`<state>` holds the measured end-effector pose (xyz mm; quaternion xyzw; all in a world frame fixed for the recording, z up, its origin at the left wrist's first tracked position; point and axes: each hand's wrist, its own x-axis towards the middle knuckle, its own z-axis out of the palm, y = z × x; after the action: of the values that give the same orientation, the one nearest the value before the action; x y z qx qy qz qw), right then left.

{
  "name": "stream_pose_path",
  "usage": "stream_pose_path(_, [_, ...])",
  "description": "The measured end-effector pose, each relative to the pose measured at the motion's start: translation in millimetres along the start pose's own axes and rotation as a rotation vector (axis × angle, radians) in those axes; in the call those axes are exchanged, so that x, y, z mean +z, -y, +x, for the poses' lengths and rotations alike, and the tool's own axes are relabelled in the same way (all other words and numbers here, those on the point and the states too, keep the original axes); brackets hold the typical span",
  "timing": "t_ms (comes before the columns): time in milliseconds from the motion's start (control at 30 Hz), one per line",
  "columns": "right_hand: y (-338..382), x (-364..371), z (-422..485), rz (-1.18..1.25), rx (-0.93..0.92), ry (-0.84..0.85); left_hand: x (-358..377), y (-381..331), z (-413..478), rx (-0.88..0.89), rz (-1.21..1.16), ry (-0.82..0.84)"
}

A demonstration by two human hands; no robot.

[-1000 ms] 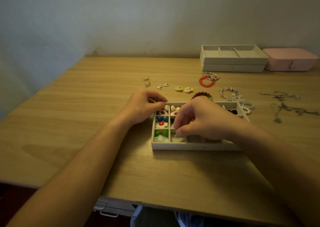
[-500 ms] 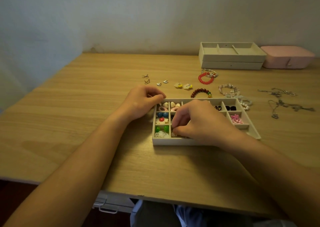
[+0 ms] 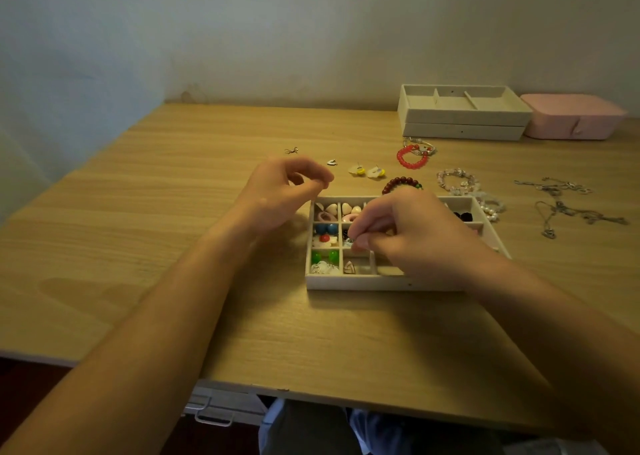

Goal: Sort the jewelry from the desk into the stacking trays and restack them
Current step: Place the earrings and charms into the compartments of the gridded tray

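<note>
My right hand [image 3: 408,236] hovers over the cream compartmented tray [image 3: 381,283], fingertips pinching a small silvery piece [image 3: 349,242] above the second column's middle cell. My left hand [image 3: 280,194] sits just beside the tray's far-left corner, fingers curled. I cannot tell whether it grips anything. The tray lies on the light wooden desk [image 3: 156,246], back from the near edge, with bare wood to its left. A dark red bead bracelet [image 3: 401,181] lies just past its far rim, and two stacked cream trays [image 3: 464,130] stand near the wall.
</note>
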<state>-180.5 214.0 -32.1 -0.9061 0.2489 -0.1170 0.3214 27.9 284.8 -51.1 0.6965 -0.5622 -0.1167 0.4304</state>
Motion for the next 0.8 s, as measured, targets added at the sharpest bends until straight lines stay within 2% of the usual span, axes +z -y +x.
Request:
stream_pose_path(133, [-3.3,-0.4,-0.7,0.122,0.028,-0.03,-15.9,-29.6,-9.5,0.034,-0.199,0.193])
stream_pose_path(267, [-1.0,-5.2,-6.5,0.179,0.061,-0.055,-9.5,-36.4,-34.3,0.079,-0.075,0.32])
stream_pose_path(567, [-2.1,2.2,-7.0,0.214,0.125,-0.031,7.0,-33.2,-64.1,0.157,0.024,0.248])
stream_pose_path(800, [-4.8,2.1,-6.6,0.223,0.149,-0.026,11.0,-29.9,-63.2,0.14,0.055,0.25])
